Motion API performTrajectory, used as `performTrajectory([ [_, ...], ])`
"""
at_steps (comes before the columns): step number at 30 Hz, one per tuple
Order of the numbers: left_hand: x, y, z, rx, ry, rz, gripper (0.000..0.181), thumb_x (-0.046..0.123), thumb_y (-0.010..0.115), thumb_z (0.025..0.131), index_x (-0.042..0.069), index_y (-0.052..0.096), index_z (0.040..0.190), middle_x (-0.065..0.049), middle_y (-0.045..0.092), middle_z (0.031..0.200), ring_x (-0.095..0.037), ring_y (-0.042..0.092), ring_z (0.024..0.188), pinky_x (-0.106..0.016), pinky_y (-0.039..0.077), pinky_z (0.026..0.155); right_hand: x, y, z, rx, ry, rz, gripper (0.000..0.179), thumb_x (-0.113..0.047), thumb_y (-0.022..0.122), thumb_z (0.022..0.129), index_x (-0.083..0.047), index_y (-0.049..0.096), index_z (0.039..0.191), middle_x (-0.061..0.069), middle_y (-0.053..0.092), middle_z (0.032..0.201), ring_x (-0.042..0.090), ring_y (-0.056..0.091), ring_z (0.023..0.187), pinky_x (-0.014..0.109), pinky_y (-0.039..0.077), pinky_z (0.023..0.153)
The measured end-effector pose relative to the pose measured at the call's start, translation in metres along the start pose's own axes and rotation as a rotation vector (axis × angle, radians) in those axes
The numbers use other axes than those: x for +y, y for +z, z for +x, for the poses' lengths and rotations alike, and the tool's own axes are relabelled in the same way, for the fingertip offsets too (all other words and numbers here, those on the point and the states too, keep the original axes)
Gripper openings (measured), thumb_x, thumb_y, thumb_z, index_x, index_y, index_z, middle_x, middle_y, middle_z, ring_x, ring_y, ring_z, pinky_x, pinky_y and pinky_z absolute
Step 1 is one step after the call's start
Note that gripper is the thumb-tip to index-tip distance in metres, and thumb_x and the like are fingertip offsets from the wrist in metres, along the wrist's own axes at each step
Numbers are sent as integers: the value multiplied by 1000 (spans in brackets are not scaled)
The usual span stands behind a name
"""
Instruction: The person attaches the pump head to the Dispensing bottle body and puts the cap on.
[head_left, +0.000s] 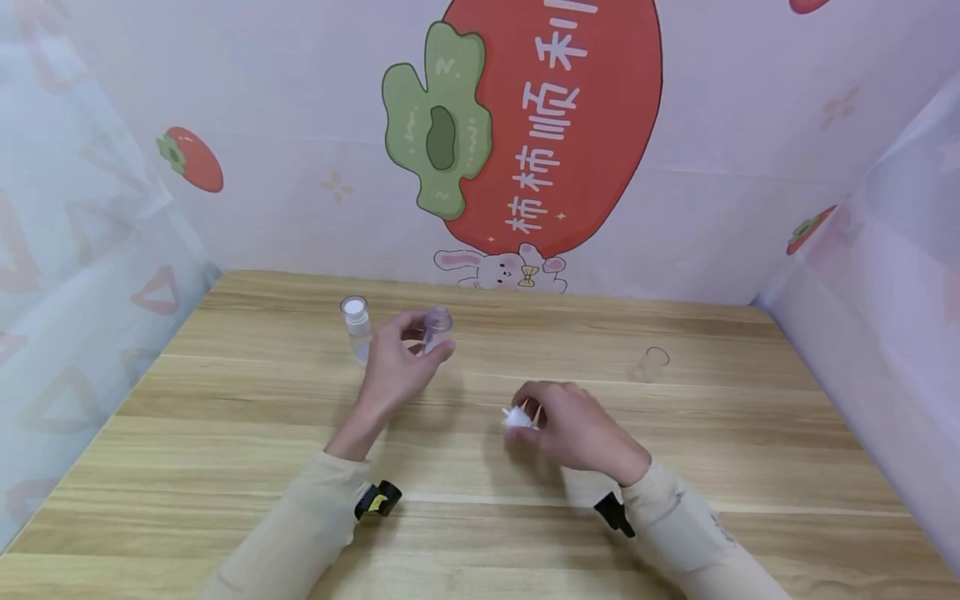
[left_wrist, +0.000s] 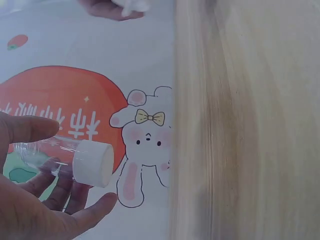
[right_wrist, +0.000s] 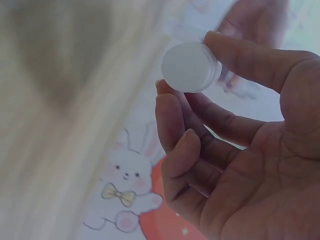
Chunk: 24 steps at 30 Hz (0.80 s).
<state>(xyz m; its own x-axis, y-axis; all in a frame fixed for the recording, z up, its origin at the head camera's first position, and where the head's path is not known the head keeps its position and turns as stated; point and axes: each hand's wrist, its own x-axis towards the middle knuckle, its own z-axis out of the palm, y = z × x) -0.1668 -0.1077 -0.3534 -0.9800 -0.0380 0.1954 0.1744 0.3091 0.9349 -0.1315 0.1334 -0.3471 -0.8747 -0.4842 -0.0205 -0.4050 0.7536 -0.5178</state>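
Note:
My left hand (head_left: 401, 358) grips a small clear bottle (head_left: 438, 327) between thumb and fingers, its narrow open neck upward. In the left wrist view the bottle's white round base (left_wrist: 94, 163) shows, held off the table. My right hand (head_left: 573, 421) pinches a small white round pump-like part (head_left: 519, 417), with little prongs at its edge. From the right wrist view, that part shows a flat white disc (right_wrist: 186, 67) between thumb and fingertips. Just left of my left hand stands a second clear bottle (head_left: 360, 337) with a white top under a clear cover.
A clear empty cap (head_left: 651, 365) sits on the wooden table (head_left: 465, 533) to the right, beyond my right hand. Printed cloth walls (head_left: 285, 208) enclose the back and both sides of the table.

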Motion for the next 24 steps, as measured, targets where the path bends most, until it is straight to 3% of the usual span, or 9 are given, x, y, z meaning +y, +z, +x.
performTrajectory([
  [8, 4, 4, -7, -1, 59, -13, 44, 5, 78, 85, -4, 64, 125, -19, 65, 117, -33, 61, 106, -47, 56, 91, 2, -17, -4, 103, -62, 65, 19, -20, 80, 88, -12, 71, 103, -10, 63, 83, 8, 58, 77, 29, 49, 69],
  [18, 4, 3, -9, -5, 101, -1, 41, 0, 79, 78, -1, 70, 118, -15, 68, 111, -30, 61, 101, -48, 57, 86, 6, -24, -6, 152, -68, 130, 21, -16, 81, 87, -11, 70, 104, -7, 64, 86, 11, 60, 79, 33, 54, 72],
  [24, 4, 4, -10, -43, 130, -2, 42, -4, 78, 76, -2, 71, 118, -15, 69, 112, -31, 62, 102, -50, 55, 88, 9, -28, -7, 150, -69, 168, 22, -14, 80, 89, -8, 70, 107, -2, 64, 92, 12, 61, 80, 30, 55, 72],
])
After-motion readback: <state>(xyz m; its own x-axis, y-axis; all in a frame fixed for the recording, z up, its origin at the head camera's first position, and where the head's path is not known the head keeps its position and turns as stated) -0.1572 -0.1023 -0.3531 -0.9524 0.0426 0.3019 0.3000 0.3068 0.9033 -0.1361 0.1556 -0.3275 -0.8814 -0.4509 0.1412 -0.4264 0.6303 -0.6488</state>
